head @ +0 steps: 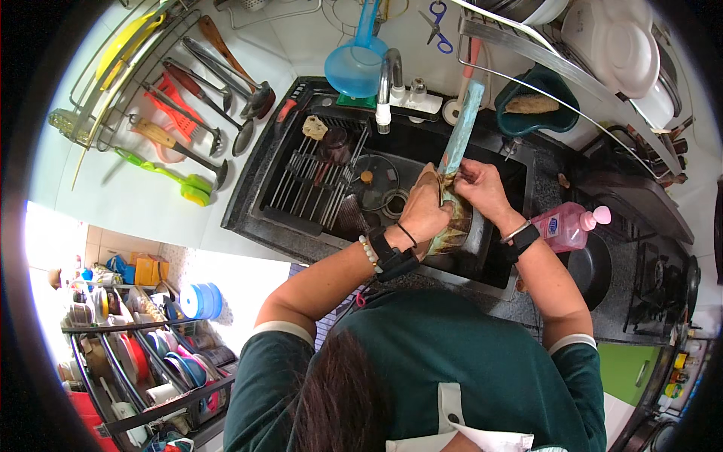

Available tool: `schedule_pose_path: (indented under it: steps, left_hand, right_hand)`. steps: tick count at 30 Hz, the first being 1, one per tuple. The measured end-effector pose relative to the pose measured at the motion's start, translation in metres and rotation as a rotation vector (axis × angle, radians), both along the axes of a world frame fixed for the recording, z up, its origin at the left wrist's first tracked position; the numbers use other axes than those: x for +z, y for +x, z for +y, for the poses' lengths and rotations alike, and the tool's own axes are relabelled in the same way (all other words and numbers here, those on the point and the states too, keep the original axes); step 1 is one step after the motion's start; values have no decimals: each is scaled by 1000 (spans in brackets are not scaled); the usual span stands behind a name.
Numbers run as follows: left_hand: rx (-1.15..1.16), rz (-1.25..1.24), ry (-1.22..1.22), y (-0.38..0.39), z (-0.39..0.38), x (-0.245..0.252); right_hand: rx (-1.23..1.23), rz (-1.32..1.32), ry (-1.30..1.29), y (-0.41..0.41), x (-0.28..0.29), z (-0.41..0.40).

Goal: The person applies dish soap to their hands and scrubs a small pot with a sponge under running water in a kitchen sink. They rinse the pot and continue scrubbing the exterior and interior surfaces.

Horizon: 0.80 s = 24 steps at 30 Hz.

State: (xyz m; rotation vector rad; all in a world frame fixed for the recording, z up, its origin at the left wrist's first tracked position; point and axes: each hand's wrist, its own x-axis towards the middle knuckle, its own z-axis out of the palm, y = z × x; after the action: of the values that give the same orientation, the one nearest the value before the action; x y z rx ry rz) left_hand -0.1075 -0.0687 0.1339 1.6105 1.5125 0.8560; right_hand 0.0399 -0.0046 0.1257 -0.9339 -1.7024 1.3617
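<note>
Over the black sink (pixel 511 169), my left hand (pixel 421 206) grips a long, pale blue-green object (pixel 463 130) near its middle. It rises toward the faucet as a narrow strip and widens below into a brown, jagged-patterned part; its exact kind is unclear. The fingertips of my right hand (pixel 483 186) pinch its right edge, just above the wider part. My palms and fingers hide some of the object. A grey metallic surface shows beside its lower end, partly covered. Both wrists wear bands.
A metal rack (pixel 305 175) spans the sink's left side, below the faucet (pixel 390 73). A pink soap bottle (pixel 565 226) stands right of the sink, near a dark pan (pixel 590 271). Utensils, including a slotted red turner (pixel 175 104), hang left. A wire shelf (pixel 525 42) overhangs upper right.
</note>
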Motion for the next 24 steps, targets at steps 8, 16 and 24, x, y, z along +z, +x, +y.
schedule_pose_path:
  steps: [8,16,24]
  left_hand:
    - [-7,10,-34,0,-1,6]
    - [0,37,23,3,-2,0]
    - [207,-712,-185,-5,2,-27]
  right_hand:
    - [12,84,-79,2,3,0]
    - [-18,-70,-115,5,1,4]
    - [77,-347,131,15,7,-5]
